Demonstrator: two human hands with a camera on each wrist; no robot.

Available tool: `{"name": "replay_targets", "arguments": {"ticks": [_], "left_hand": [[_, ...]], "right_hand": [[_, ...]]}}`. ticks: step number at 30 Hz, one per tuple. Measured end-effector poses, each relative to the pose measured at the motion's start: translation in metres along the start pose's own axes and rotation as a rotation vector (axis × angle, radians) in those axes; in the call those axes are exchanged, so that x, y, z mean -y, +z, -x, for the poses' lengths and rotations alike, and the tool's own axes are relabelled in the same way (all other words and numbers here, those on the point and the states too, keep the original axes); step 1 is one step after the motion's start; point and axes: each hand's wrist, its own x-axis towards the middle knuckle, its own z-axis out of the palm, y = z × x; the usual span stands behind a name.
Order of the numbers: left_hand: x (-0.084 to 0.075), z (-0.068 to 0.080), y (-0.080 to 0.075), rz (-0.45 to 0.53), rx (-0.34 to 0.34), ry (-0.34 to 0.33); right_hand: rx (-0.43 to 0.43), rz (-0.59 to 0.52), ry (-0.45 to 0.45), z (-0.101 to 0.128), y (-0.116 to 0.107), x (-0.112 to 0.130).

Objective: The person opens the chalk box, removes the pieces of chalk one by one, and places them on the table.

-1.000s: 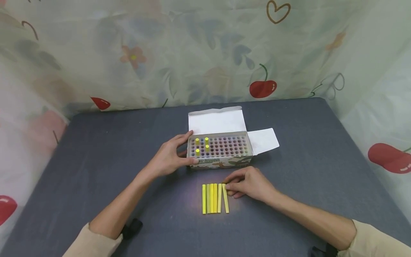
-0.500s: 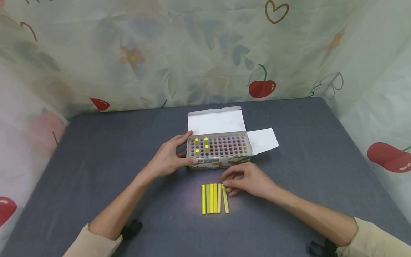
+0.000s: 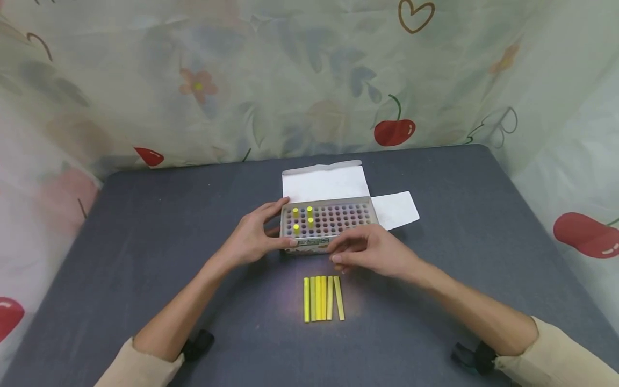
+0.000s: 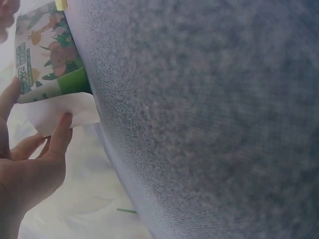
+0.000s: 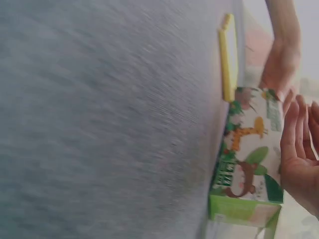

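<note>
Grey cloth covers the surface (image 3: pixel 145 226), with the open chalk box (image 3: pixel 329 223) at frame centre. Your left hand (image 3: pixel 251 236) steadies its left end, fingers curled around the corner. Your right hand (image 3: pixel 372 252) hovers before the box, fingers loosely bent, holding nothing. Six yellow chalk sticks (image 3: pixel 323 298) lie just below. You seem between picks; next, reach for an upright yellow stick (image 3: pixel 295 228).

An open cardboard box (image 3: pixel 329 228) with a printed front is stood on the table, its white flaps folded back and four yellow chalk sticks (image 3: pixel 302 219) seen upright in its left holes. Six yellow sticks (image 3: pixel 323 298) are laid side by side, touching, just before it.
</note>
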Motion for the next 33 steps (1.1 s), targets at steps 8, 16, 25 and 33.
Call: {"name": "replay_targets", "arguments": {"ticks": [8, 16, 25, 33], "left_hand": [[0.001, 0.001, 0.001, 0.051, 0.005, 0.005], [0.000, 0.002, 0.001, 0.059, 0.006, 0.002], [-0.001, 0.003, 0.001, 0.064, 0.009, 0.000], [0.000, 0.003, 0.000, 0.069, 0.012, 0.007]], "right_hand": [[-0.049, -0.013, -0.059, -0.010, -0.009, 0.017], [-0.067, -0.012, -0.085, -0.023, -0.014, 0.022], [-0.136, 0.058, -0.076, -0.043, -0.023, 0.014], [-0.133, 0.161, -0.116, -0.056, -0.020, 0.012]]}}
